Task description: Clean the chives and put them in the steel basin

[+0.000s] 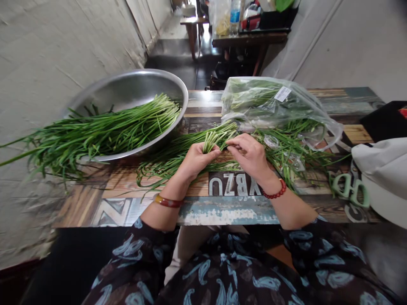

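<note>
My left hand (201, 159) is closed round a small bunch of garlic chives (213, 140), pale cut ends pointing up and away. Just right of those ends, my right hand (249, 153) has its thumb and fingertips pinched together; whatever is between them is too small to make out. Under and behind my hands lies a loose pile of garlic chives (173, 148), leaves toward the left. A wide steel basin (127, 80) on the left holds a large heap of garlic chives (117, 127), its leaves hanging over the rim. Loose trimmings (289, 171) lie right of my right hand.
A clear plastic bag (273, 97) with more chives stands at the back right of the patterned table (229, 212). Green-handled scissors (349, 188) and a pale cap (384, 178) lie at the right. Beyond is another table (251, 40) with a water bottle (234, 17).
</note>
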`<state>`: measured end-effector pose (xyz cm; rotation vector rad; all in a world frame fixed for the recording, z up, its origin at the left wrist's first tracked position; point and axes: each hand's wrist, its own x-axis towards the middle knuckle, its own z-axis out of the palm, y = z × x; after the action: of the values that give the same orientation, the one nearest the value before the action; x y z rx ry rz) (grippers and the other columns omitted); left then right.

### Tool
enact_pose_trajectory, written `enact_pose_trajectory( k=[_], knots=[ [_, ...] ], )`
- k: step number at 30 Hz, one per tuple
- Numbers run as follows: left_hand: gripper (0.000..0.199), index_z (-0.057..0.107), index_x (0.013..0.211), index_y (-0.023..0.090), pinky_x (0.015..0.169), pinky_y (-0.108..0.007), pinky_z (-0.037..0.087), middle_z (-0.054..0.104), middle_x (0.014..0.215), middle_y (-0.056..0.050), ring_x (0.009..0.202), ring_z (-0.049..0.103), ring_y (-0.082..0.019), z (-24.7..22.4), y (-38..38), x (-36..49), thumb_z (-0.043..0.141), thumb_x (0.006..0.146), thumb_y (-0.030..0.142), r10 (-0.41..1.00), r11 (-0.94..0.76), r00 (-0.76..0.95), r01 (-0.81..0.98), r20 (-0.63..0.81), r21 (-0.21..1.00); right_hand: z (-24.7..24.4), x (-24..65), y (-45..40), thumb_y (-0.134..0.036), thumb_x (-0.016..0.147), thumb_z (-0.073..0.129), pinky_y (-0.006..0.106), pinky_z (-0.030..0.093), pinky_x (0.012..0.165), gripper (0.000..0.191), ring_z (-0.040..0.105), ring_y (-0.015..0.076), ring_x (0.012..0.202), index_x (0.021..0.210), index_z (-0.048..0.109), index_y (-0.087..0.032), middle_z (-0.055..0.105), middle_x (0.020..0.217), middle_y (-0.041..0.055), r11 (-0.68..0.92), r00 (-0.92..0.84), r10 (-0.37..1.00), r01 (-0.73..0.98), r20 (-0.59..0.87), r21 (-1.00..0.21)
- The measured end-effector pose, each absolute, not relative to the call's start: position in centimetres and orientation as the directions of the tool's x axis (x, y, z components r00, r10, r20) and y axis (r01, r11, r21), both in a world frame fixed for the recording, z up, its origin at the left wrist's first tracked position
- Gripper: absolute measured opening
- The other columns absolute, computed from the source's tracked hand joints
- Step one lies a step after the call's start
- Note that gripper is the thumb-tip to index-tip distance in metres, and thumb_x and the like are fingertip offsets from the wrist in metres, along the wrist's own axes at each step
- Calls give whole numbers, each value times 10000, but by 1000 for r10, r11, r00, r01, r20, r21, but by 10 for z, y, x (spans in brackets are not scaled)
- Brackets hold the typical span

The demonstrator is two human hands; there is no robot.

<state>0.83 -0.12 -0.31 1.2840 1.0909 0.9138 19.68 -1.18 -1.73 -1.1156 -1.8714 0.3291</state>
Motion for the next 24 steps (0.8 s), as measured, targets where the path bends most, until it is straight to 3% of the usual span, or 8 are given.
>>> enact_pose_trajectory(
  k=[7,16,21,24],
  knots=[
    [277,711,763,139,555,-235,348,517,527,46,579,466,-101,-4,-1,10,799,648,374,961,105,256,22,-107,994,-21,195,-11,-222,938,566,353,547,800,145,662,204,878,932,710,-231,710,917,63,566,-184,792,578,582,-587],
    [292,722,761,132,686,-260,452,663,709,-2,667,547,-121,-10,1,10,807,663,393,946,38,319,43,-49,998,-26,192,-9,-213,879,630,306,523,675,63,612,172,730,835,673,-223,677,833,38,493,-134,843,583,522,-646],
    [266,716,754,127,667,-244,430,652,701,2,657,524,-107,-11,1,10,796,676,368,945,20,325,52,-36,998,-28,193,-4,-214,914,543,333,515,758,121,612,200,795,836,636,-218,645,827,61,517,-171,820,630,546,-580],
    [256,711,778,132,592,-231,370,593,631,26,594,462,-87,-9,1,8,780,683,359,956,37,289,68,-55,997,-25,203,1,-232,921,511,346,507,797,138,609,206,816,841,623,-215,653,841,62,484,-89,823,626,561,-612]
  ],
)
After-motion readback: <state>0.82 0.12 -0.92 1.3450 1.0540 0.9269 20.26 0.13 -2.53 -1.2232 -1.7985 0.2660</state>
